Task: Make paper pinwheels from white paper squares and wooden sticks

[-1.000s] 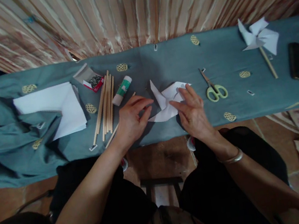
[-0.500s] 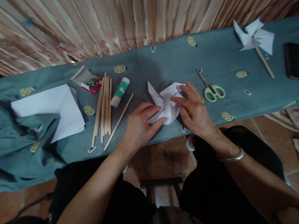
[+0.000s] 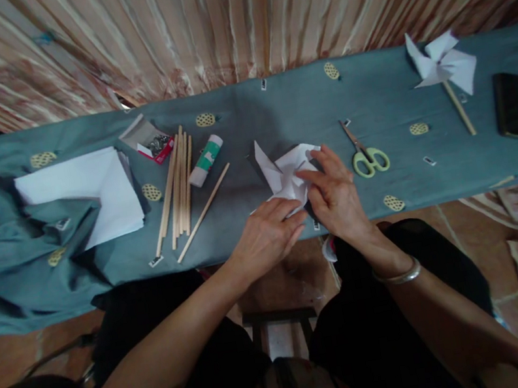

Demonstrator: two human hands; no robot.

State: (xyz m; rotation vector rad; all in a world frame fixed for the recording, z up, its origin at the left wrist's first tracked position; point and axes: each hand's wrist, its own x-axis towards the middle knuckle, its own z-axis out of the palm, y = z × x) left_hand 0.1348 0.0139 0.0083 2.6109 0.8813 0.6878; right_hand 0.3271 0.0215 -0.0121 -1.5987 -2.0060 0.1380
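Observation:
A white paper pinwheel (image 3: 288, 172) with folded blades lies on the cloth-covered table between my hands, and no stick shows on it. My right hand (image 3: 335, 191) grips its right side, fingers bent over the paper and the index fingertip near the centre. My left hand (image 3: 268, 235) is at the pinwheel's near edge, its fingers closed on the blade there and partly hiding it. Right of my hands rest scissors (image 3: 369, 161) with light green handles. To the left are a single wooden stick (image 3: 203, 213) and a green and white glue stick (image 3: 206, 161).
Several wooden sticks (image 3: 179, 191) lie by an opened small box (image 3: 155, 145) of metal pins. A stack of white paper (image 3: 117, 208) sits farther left, partly under a cloth fold. At the right are a pinwheel on a stick (image 3: 444, 67) and a dark phone (image 3: 516, 106).
My left hand has moved right and nearer to me, from the pinwheel's left side to its near edge. My right hand stays at the right side of the paper.

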